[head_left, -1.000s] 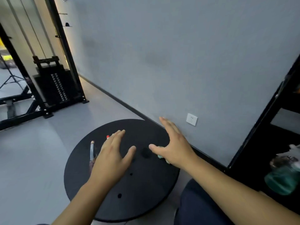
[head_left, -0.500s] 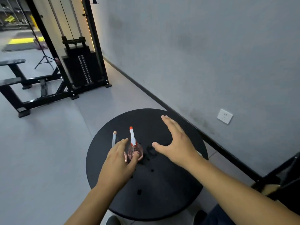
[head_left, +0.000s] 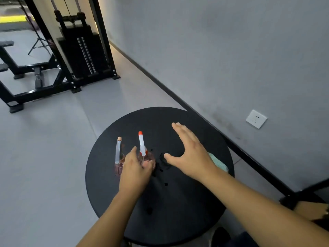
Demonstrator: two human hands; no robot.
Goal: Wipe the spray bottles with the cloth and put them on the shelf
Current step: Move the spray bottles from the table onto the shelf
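now the left hand (head_left: 136,169) curls round the red-tipped bottle (head_left: 142,148) to lift it; the right hand (head_left: 190,154) hangs spread over the cloth (head_left: 218,162), ready to wipe.

**Two spray bottles and a cloth on the round tabletop**

We see two small clear spray bottles standing upright near the left edge of the black tabletop (head_left: 178,202), both holding pinkish liquid. The red-tipped bottle (head_left: 141,146) has a white nozzle head and an orange-red collar; our left hand (head_left: 136,169) curls round its body. The pale-tipped bottle (head_left: 118,153) stands just beside it, nearer the left edge. The mint-green cloth (head_left: 218,162) lies near the right edge, partly hidden under our right hand (head_left: 191,154).
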